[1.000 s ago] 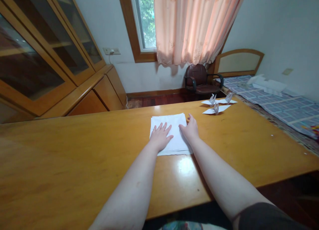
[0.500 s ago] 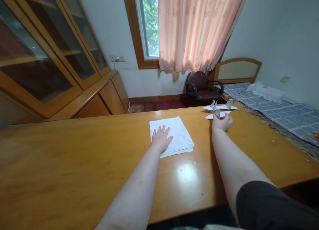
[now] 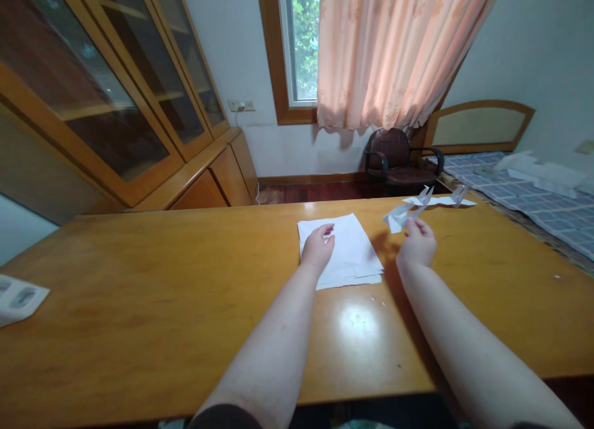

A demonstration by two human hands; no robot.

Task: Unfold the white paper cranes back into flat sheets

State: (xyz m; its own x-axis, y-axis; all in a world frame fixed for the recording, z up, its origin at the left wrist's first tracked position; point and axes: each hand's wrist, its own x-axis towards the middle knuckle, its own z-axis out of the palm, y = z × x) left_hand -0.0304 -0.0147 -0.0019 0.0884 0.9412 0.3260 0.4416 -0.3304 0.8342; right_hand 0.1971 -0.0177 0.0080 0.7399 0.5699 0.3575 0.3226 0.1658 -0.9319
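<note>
Between the fingertips of my right hand (image 3: 417, 243) is a white folded paper crane (image 3: 397, 220), tilted and lifted off the table. Just behind it two more paper cranes stand near the table's far edge: one (image 3: 425, 196) closer to the held crane, the other (image 3: 459, 195) farther right. A stack of white square paper sheets (image 3: 350, 246) lies to the left, its edges slightly uneven. Over the left part of that stack is my left hand (image 3: 319, 249), holding nothing, with its fingers loosely curved and apart from the thumb.
The wooden table (image 3: 185, 305) stretches wide to the left. A white printed item (image 3: 21, 300) sits at its left edge. Beyond the table are a dark red armchair (image 3: 392, 156), a glass-door cabinet (image 3: 139, 107) and a bed with a checked cover (image 3: 533, 194).
My right hand has raised one paper crane and brought it toward me, away from the other two. My left hand has gone from lying flat on the sheets to curved fingers. The view has turned left.
</note>
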